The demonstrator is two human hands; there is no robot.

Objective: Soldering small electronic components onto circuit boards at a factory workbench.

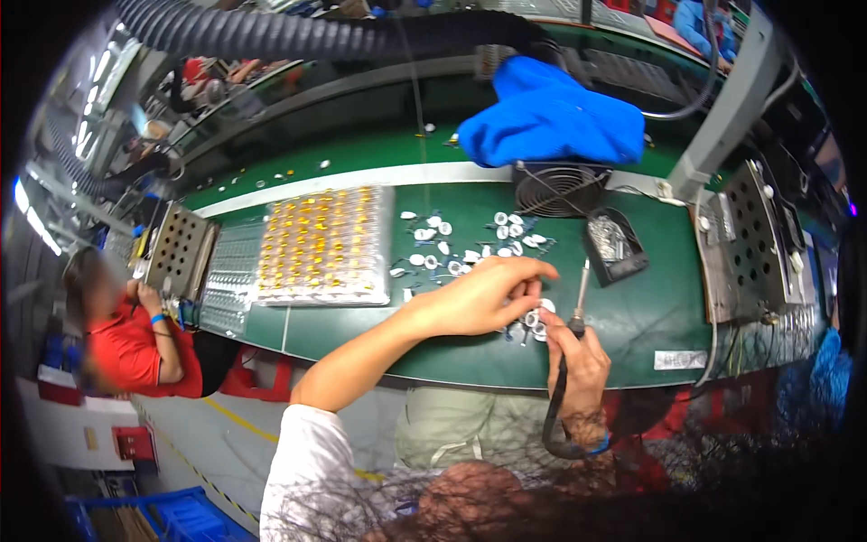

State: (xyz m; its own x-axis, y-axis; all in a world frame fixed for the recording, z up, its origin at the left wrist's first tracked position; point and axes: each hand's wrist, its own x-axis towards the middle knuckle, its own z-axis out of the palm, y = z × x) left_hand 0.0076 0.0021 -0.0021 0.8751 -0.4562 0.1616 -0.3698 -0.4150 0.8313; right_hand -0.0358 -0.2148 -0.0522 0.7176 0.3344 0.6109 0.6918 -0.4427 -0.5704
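Here's the green worktop (664,307), smooth and flat, spread right across the view! To the left sits a stack of clear plastic trays (383,244), glossy and ridged, with rows of small yellow pieces (312,217) across the top. Over on the right, a metal box (745,244) shows a face punched with round holes. At the back, a bright blue cloth (560,113), soft and rumpled, drapes above a black fan (555,190) with a round grille

Now the hands! The left hand (479,294) arches over the worktop, index finger stretched out, the others bent; whether its fingers pinch anything, you cannot tell from here. The right hand (585,366) has its fingers curled round a soldering iron (582,294), slim metal shaft pointing up and away, black cable trailing down past the wrist. Just beyond, a black open-topped container (623,271) holds small shiny bits. A pale label (679,359) lies near the front edge, its print too small to read. And the little ones: white ring-shaped parts (416,259) with dark leads, scattered beyond the left hand, more clustered right at both hands' fingertips
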